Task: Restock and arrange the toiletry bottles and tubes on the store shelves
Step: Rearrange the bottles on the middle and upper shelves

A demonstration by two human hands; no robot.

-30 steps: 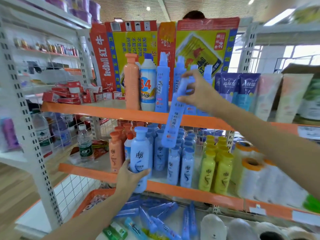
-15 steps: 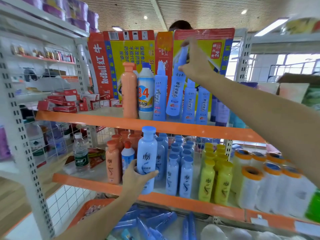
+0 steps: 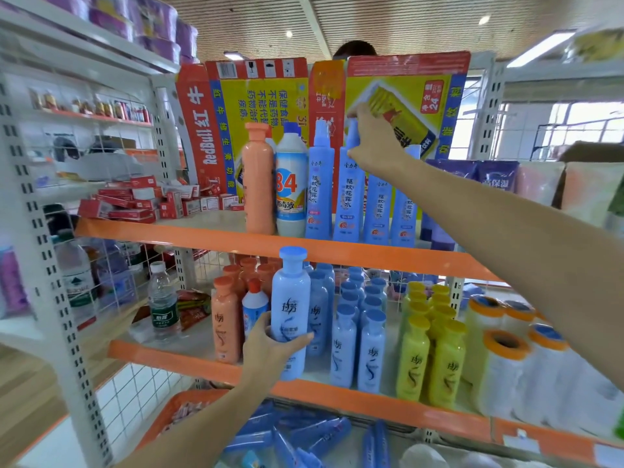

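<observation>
The right hand (image 3: 373,146) reaches up to the upper orange-edged shelf (image 3: 337,253) and pinches the narrow neck of a tall light-blue spray bottle with dark Chinese lettering (image 3: 349,194), thumb below and fingers curled over its cap; the bottle stands upright at the shelf's front edge, its base on the shelf board. Just to its left stands a matching tall blue spray bottle (image 3: 319,190), then a white disinfectant bottle with a blue cap and a red "84" label (image 3: 291,184), then a peach-orange plastic bottle with a flat cap (image 3: 259,177). To its right, partly behind the forearm, two more blue spray bottles of the same kind (image 3: 378,211) stand close together. Flattened red and yellow cardboard cartons (image 3: 256,96) lean upright behind the row. The left hand (image 3: 270,347) is wrapped around the lower body of a large pale-blue shampoo bottle with a round blue cap (image 3: 291,309), gripping it upright in front of the lower orange-edged shelf (image 3: 209,368), its cap level with the upper shelf's edge. On that lower shelf stand orange bottles (image 3: 225,324), rows of smaller blue bottles (image 3: 371,349) and yellow-green bottles (image 3: 449,363), with white film rolls on orange cores (image 3: 506,369) to the right. More blue spray bottles (image 3: 287,434) lie loose below
</observation>
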